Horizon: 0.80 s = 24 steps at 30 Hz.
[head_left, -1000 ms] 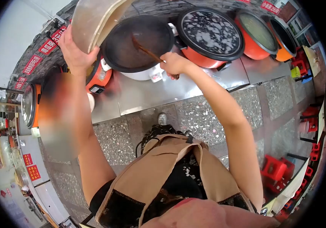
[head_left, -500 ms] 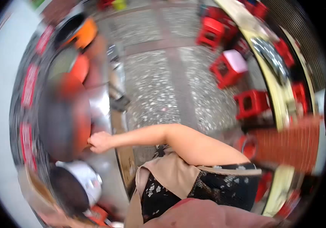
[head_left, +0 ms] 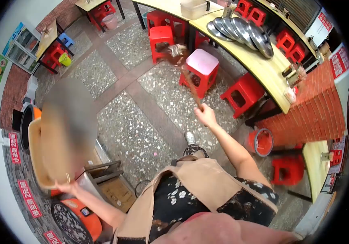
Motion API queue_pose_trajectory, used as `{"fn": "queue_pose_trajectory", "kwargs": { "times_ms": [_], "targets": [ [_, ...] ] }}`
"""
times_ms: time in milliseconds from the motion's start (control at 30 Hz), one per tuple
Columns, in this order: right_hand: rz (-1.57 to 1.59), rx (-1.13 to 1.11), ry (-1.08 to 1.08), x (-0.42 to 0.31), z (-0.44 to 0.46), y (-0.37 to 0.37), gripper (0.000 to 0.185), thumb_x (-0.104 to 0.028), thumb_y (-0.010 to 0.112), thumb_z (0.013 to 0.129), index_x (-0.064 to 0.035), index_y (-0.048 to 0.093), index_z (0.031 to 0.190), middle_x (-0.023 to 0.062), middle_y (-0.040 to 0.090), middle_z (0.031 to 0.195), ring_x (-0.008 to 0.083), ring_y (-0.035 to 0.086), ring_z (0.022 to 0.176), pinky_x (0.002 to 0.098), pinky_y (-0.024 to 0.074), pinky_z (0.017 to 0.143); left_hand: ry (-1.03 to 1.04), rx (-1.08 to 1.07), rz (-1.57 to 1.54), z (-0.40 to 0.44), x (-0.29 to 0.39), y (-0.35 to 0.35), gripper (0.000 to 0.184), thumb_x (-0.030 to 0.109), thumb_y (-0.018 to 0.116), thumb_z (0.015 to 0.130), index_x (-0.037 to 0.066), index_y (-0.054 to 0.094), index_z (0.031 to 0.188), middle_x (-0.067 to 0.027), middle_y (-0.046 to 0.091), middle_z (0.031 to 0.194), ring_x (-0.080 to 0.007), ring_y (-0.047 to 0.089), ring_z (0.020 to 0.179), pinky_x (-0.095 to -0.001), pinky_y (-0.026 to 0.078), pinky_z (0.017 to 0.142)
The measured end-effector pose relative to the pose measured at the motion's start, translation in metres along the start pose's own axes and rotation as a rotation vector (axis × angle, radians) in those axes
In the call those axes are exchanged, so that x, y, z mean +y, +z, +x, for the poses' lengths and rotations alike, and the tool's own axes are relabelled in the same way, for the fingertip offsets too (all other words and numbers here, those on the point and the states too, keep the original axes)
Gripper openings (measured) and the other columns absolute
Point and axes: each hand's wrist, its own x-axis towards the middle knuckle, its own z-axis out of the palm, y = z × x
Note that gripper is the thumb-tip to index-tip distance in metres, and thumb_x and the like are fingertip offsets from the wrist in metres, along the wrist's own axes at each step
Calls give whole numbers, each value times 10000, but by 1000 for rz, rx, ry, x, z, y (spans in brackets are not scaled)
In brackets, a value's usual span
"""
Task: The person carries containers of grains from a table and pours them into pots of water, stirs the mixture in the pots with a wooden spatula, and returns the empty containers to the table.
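Note:
At the lower left, my left hand [head_left: 67, 187] is closed on the near end of a tan oblong tub [head_left: 35, 162]. A large blurred patch hides most of the tub's inside, so I cannot tell what it contains. My right hand [head_left: 205, 116] reaches forward over the floor, closed around the lower end of a long brown-handled tool [head_left: 191, 84]. This tool slants up and away, and its far end is a smeared brown and whitish head beside the red stools. Below the tub stands an orange pot [head_left: 88, 215] with a dark, speckled round top.
Red stools [head_left: 243, 95], one a pink-topped stool [head_left: 203, 61], line a long yellow table [head_left: 276, 77] with several steel lids [head_left: 249, 32]. A red bucket [head_left: 260, 142] stands by the brick pillar [head_left: 308, 114]. Cardboard boxes [head_left: 117, 193] sit below the counter.
The view has swung, showing more of the room. My right hand has left the pots at the left and now holds the brown-handled tool out ahead. The tan tub appears farther forward.

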Motion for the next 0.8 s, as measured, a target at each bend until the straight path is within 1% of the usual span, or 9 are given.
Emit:
{"fn": "queue_pose_trajectory", "kwargs": {
  "times_ms": [67,200,367,467,600,667,700,767,800],
  "targets": [
    [103,145,139,30,52,-15,417,-405,582,816,-36,615,1006,203,644,848,327,630,879,395,473,753,-429,-388,-349,19,-70,40,410,278,475,867,1,525,1165,-163,550,1149,-311,535,1036,-447,432,900],
    [226,296,237,41,151,-37,383,-395,574,841,-14,613,873,177,627,758,291,619,765,385,463,701,-417,-355,-71,-51,-137,182,745,494,509,693,88,406,1309,-174,409,1333,-384,404,1197,-578,375,924],
    [358,612,-3,-23,283,-49,294,-264,645,826,-1,538,747,72,472,578,168,467,557,331,414,559,-355,-288,99,-69,-173,308,657,395,491,716,73,409,1283,-186,422,1286,-384,410,1171,-585,386,906],
    [362,875,-68,-53,361,-35,349,-306,638,834,-23,501,683,35,464,565,133,438,547,322,398,542,-415,-422,73,-44,-220,377,658,388,487,724,72,387,1293,-178,426,1274,-378,421,1157,-581,390,902],
    [345,835,167,-75,461,-25,381,-336,696,790,-51,477,664,41,545,560,132,528,494,306,435,506,-489,-496,162,-63,-298,492,666,344,497,737,52,335,1314,-173,392,1302,-367,405,1175,-576,365,929],
    [440,865,219,-71,503,-15,404,-378,719,748,-13,549,714,101,600,633,227,581,584,362,468,596,-641,-569,255,-62,-342,539,660,324,488,759,55,312,1335,-178,368,1323,-368,371,1209,-591,326,961],
    [468,825,281,-88,518,-23,439,-414,726,727,0,582,752,125,629,682,233,618,652,364,486,660,-761,-668,236,-62,-365,561,679,348,483,759,139,289,1375,-148,344,1364,-376,331,1247,-592,304,978],
    [344,826,343,-104,562,-32,505,-466,718,720,16,577,774,136,624,681,246,619,661,361,487,668,-910,-583,222,-50,-430,593,619,380,508,746,107,397,1290,-122,451,1254,-296,446,1133,-539,418,859],
    [236,836,375,-118,572,-38,528,-491,713,719,13,562,762,132,624,681,237,622,648,351,495,655,-965,-657,297,-47,-450,602,682,405,518,727,137,341,1328,-112,386,1310,-327,417,1155,-600,363,871]
  ]
}}
